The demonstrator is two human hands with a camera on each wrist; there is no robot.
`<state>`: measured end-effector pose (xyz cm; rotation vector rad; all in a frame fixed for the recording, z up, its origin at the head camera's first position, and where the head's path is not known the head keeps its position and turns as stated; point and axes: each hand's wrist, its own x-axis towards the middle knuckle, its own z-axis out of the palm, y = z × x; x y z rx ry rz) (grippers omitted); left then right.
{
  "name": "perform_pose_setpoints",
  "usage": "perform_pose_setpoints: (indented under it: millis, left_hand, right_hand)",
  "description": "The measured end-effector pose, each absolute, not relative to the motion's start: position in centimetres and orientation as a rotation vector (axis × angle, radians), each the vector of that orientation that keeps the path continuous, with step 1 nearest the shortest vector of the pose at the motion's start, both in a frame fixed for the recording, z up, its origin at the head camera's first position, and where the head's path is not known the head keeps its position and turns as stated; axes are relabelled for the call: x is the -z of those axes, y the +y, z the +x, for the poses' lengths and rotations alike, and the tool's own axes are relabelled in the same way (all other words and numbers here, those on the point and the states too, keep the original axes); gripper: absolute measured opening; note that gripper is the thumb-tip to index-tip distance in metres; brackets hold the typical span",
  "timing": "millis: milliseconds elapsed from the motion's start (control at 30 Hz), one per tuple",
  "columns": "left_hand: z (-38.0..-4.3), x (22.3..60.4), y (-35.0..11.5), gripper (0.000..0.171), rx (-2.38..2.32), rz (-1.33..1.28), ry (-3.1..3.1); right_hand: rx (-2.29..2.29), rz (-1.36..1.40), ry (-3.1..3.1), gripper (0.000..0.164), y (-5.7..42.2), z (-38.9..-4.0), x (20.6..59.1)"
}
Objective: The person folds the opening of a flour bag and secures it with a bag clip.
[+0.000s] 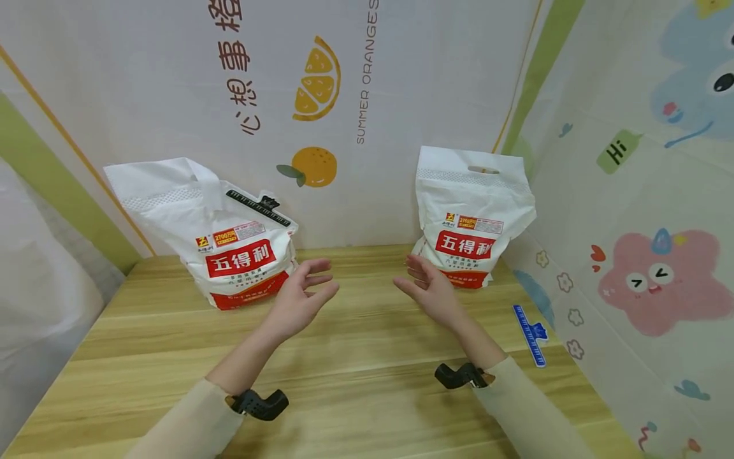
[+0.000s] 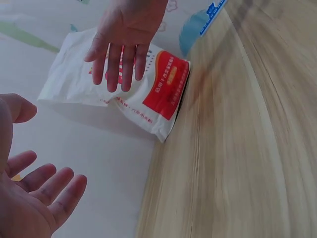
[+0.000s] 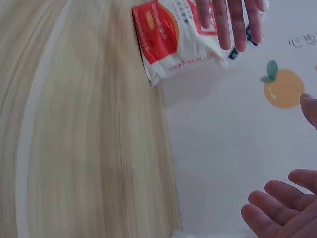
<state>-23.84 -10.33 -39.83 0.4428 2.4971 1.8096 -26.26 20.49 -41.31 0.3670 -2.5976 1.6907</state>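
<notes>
Two white and red flour bags stand at the back of the wooden table. The left bag [image 1: 241, 255] leans to the left, its top folded over, with a black clip [image 1: 258, 207] along its upper right edge. Upright at the right is the other bag [image 1: 467, 223], with a handle slot in its top. My left hand [image 1: 301, 296] hovers beside the left bag's lower right side, fingers relaxed, holding nothing. Near the right bag's lower left side, my right hand [image 1: 432, 290] is held with loose fingers and an empty palm. Both palms face inward.
A blue clip [image 1: 530, 336] lies on the table's right side, close to the patterned wall cloth [image 1: 659, 280]. Behind the bags hangs a white cloth [image 1: 390, 191] with orange prints. Wooden tabletop [image 1: 355, 357] stretches between and below the arms.
</notes>
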Motion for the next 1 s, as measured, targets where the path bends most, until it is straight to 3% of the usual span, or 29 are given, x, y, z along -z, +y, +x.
perform_pose_setpoints:
  millis: [633, 1000]
  left_hand:
    - [-30.4, 39.5, -0.1, 0.058, -1.868, 0.556, 2.341]
    - [-34.5, 39.6, 5.2, 0.07, -1.882, 0.485, 2.249]
  right_hand:
    - [-1.553, -0.026, -2.485, 0.081, 32.7, -26.5, 39.2]
    - [-1.49, -0.303, -2.356, 0.091, 36.5, -28.1, 40.0]
